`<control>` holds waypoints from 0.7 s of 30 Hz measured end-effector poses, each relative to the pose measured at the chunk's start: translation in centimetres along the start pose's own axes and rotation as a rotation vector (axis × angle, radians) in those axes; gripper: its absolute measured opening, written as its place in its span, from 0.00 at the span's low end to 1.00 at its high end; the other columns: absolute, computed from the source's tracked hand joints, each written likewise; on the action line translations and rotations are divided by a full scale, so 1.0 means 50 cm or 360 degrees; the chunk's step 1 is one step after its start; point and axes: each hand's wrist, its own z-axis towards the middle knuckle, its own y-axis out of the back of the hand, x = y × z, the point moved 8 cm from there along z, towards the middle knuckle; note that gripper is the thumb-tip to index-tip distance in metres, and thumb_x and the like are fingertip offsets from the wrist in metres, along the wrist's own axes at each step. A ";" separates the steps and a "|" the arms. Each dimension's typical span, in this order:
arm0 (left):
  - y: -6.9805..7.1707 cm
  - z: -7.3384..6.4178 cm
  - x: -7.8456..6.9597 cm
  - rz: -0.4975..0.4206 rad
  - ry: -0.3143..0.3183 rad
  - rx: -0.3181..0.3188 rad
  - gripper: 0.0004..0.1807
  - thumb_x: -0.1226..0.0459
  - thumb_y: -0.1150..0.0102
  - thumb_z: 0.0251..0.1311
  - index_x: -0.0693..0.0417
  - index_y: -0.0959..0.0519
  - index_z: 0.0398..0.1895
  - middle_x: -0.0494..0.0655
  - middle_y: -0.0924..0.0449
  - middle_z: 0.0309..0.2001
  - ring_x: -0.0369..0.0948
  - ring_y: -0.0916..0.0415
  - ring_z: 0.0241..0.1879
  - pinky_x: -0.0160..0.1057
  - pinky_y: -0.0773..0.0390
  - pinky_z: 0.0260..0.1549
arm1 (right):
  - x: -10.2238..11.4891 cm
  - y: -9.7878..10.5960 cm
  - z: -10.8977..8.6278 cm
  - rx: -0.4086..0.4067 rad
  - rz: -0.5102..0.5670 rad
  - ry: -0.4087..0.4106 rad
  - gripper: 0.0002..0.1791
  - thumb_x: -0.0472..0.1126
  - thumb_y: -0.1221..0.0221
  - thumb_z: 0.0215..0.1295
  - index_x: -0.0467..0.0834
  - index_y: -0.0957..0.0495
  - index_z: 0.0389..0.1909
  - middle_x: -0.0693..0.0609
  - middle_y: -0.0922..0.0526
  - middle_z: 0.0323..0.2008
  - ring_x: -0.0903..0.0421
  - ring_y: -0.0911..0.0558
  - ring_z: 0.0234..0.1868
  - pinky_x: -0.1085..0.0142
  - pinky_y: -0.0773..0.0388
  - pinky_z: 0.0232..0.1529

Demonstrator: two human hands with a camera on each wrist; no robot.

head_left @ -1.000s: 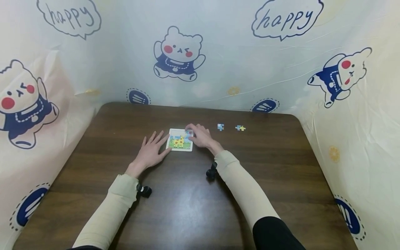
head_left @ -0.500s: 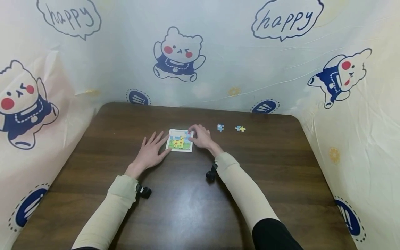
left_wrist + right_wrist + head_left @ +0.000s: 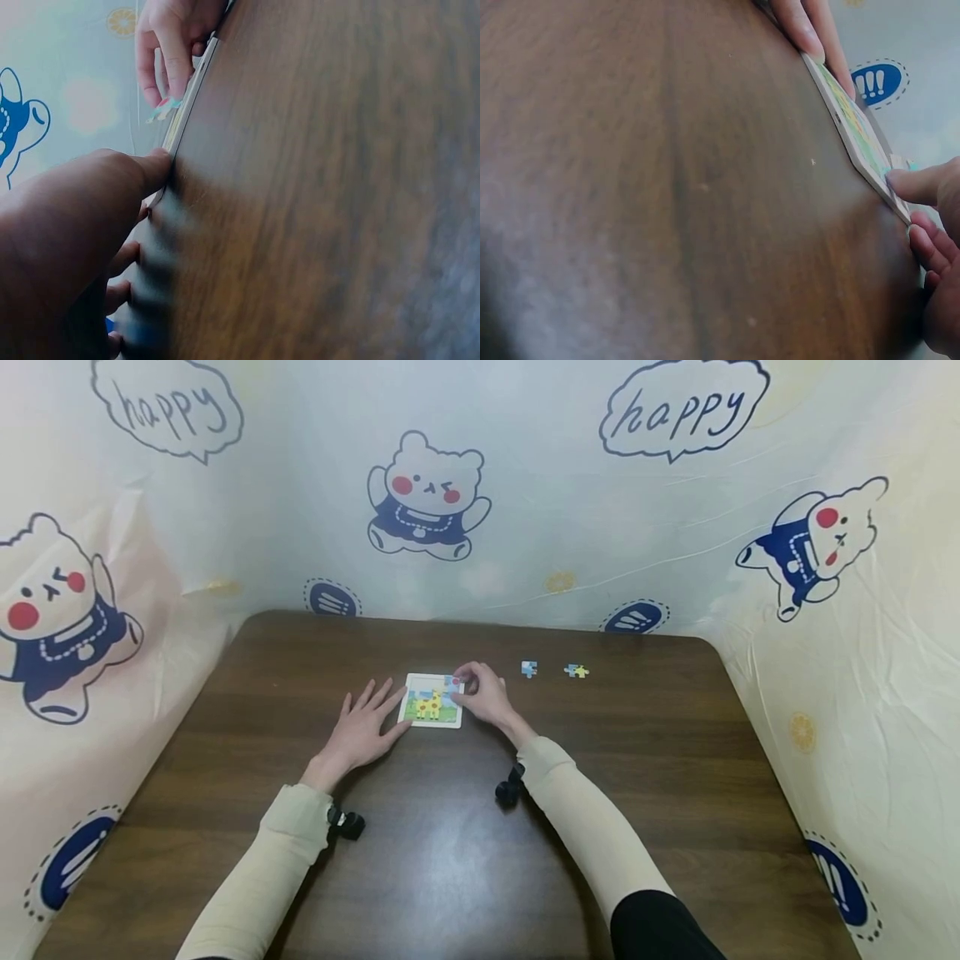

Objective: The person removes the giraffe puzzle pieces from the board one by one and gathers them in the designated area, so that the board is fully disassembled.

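Edging slightly rightward, my right hand (image 3: 487, 697) is pinching a blue-and-red jigsaw piece (image 3: 453, 681) over a white-framed giraffe puzzle (image 3: 431, 725); my left hand (image 3: 361, 732), fingers spread wide, is touching its side.

The board (image 3: 423, 682) lies on the surface (image 3: 450, 827). Left of the board is the left hand (image 3: 357, 732), fingers (image 3: 393, 699) at its left edge. Right of the board is the right hand (image 3: 485, 695), holding a puzzle piece (image 3: 454, 681) over the board's far right corner. A second piece (image 3: 528, 669), then a third piece (image 3: 577, 671), lie farther right of the board. Behind the board, past the surface, hangs a curtain (image 3: 525, 510).
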 end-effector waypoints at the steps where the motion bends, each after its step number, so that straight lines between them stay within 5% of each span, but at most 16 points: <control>1: -0.001 -0.001 0.000 -0.0003 0.0001 0.0001 0.41 0.43 0.48 0.83 0.47 0.44 0.90 0.58 0.53 0.91 0.65 0.60 0.90 0.78 0.61 0.84 | -0.002 0.000 -0.001 -0.0012 0.0017 -0.0004 0.20 0.37 0.27 0.71 0.42 0.17 0.60 0.42 0.14 0.53 0.47 0.19 0.49 0.44 0.37 0.73; 14: -0.001 -0.004 -0.005 -0.0017 -0.0004 -0.0007 0.41 0.44 0.47 0.83 0.48 0.43 0.90 0.59 0.52 0.91 0.65 0.59 0.90 0.78 0.61 0.83 | -0.006 -0.002 -0.006 -0.0109 0.0122 -0.0039 0.16 0.35 0.27 0.71 0.41 0.12 0.58 0.43 0.10 0.47 0.53 0.18 0.44 0.68 0.26 0.46; 21: 0.000 -0.003 -0.004 -0.0031 0.0000 -0.0007 0.41 0.44 0.47 0.83 0.48 0.43 0.90 0.59 0.52 0.91 0.65 0.60 0.90 0.78 0.62 0.83 | -0.004 0.000 -0.006 -0.0140 0.0139 -0.0031 0.15 0.35 0.28 0.72 0.39 0.12 0.57 0.43 0.08 0.46 0.53 0.17 0.42 0.69 0.25 0.44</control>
